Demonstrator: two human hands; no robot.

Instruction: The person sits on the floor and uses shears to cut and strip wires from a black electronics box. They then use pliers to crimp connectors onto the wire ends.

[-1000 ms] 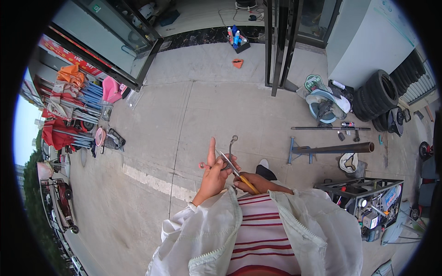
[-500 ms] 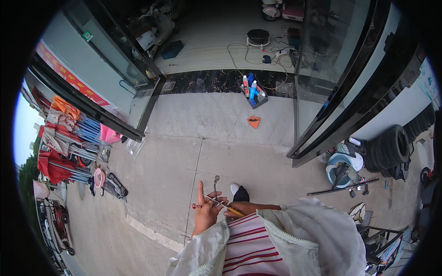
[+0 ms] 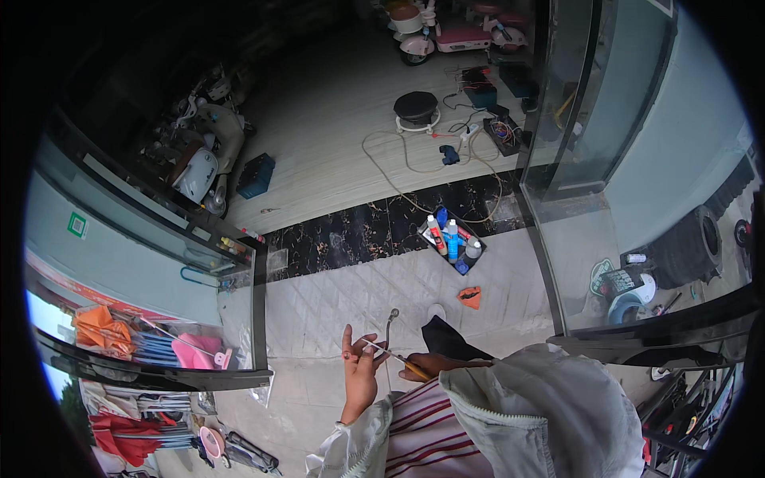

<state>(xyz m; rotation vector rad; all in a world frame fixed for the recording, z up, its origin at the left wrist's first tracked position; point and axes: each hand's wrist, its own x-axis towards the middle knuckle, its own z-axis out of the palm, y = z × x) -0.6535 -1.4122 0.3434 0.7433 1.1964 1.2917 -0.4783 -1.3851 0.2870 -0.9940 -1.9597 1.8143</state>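
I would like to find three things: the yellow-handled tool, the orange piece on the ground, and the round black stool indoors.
Yellow-handled tool (image 3: 417, 370): head view, on its handle.
Orange piece (image 3: 470, 299): head view, near its middle.
Round black stool (image 3: 416, 105): head view, on its seat.

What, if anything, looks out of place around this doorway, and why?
The small orange item seems odd, lying alone on the pavement. The black tray of bottles also looks misplaced: it sits askew across the dark threshold strip's edge, possibly a tripping risk.

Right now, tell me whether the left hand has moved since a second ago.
Yes: forward. Judged against the orange piece, which lay well ahead then, the left hand is now much nearer.
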